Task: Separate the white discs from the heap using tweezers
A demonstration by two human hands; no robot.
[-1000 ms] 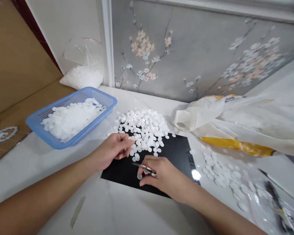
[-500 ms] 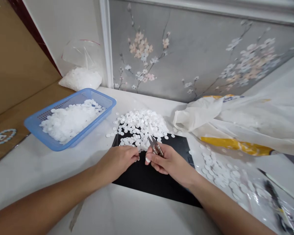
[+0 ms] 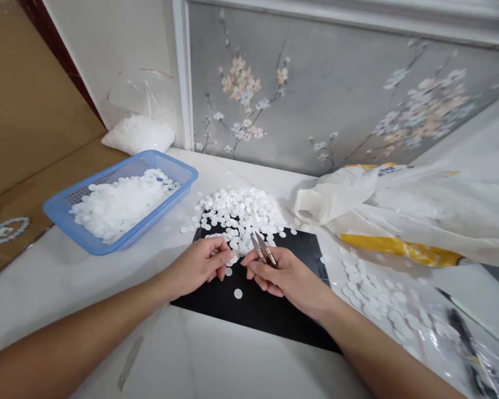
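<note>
My right hand is closed round a pair of small metal thread snips, whose blades point away from me, apart at the tips. Thumb and fingers of my left hand are pinched together, with a small white disc at the tips. Both hands are over a black board, just in front of a heap of white round discs. One loose disc lies on the board between the hands, and another is close to my left fingertips.
A blue plastic basket of white discs stands at the left, with a clear bag of white pieces behind it. To the right lie a large white and yellow sack and scattered discs. A beaded bracelet is far left.
The disc at my right fingertips is no longer there, and a loose disc now lies on the board below. My left hand has shifted slightly left and up, turning so its pinch shows.
</note>
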